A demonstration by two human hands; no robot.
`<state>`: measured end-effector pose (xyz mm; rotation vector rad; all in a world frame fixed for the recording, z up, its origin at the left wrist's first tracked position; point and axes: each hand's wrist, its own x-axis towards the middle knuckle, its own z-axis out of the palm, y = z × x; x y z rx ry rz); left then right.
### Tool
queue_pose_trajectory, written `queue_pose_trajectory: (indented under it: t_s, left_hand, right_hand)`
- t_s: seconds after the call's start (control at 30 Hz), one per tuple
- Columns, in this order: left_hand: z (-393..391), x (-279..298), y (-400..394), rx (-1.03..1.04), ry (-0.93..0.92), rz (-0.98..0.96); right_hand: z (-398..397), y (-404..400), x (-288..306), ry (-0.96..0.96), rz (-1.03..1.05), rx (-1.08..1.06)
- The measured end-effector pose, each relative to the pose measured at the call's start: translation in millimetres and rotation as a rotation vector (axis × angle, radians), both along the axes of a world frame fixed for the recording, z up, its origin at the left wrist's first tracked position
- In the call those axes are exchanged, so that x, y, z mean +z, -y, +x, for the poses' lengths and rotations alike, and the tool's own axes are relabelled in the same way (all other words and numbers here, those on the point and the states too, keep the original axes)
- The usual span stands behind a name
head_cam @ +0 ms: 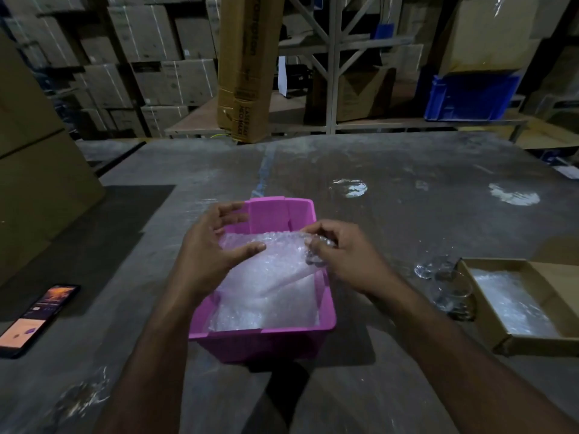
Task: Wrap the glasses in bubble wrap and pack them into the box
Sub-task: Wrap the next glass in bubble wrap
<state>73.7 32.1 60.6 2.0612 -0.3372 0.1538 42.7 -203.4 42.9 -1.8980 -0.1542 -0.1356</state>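
Two hands meet over a pink box [263, 343] on the table [407, 214], working a sheet of bubble wrap [269, 277] that spills from between them down into it. The left hand [206, 249] is spread, fingers loosely extended, with the thumb lying on the near side of the sheet; whether its far fingers touch the wrap or the box rim behind is hard to tell. The right hand [338, 249] has its fingers curled, pinching a bunched corner of the wrap. Something shiny shows in that pinch, but I cannot say whether it is a glass or only crumpled plastic.

Beyond the right wrist, to the outside, two bare glasses [451, 292] stand on the table, just beside a shallow cardboard tray [470, 270] that holds more bubble wrap. Well off past the left forearm lies a phone [40, 314] with a lit screen.

By my reading, the step in hand is readying the wrap: either lining the box or opening out a sheet for the first glass. No wrapped glass is visible inside. Next would come spreading the sheet flat, then reaching right for a glass. That calls for one hand to let go without the sheet slumping, and a careful approach since the glasses stand close together.
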Motion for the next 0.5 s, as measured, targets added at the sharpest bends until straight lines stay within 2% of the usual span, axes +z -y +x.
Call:
queue_pose_trajectory:
  t_s: [0.17, 0.23, 0.33, 0.5]
  left_hand:
    - [-3.7, 4.5, 16.8, -0.245, -0.087, -0.236]
    - [-6.2, 8.6, 27.7, -0.336, -0.098, -0.252]
    - [-10.6, 10.6, 54.4, -0.331, -0.048, -0.251]
    - [-24.1, 13.5, 109.6, -0.312, -0.071, -0.455]
  right_hand:
    - [-15.8, 20.7, 16.2, 0.024, 0.283, -0.079]
    - [-21.6, 30.0, 21.9, 0.028, 0.387, -0.137]
    - [-30.5, 49.8, 27.7, 0.017, 0.507, -0.192]
    - [-53.8, 84.5, 33.0, 0.044, 0.539, -0.266]
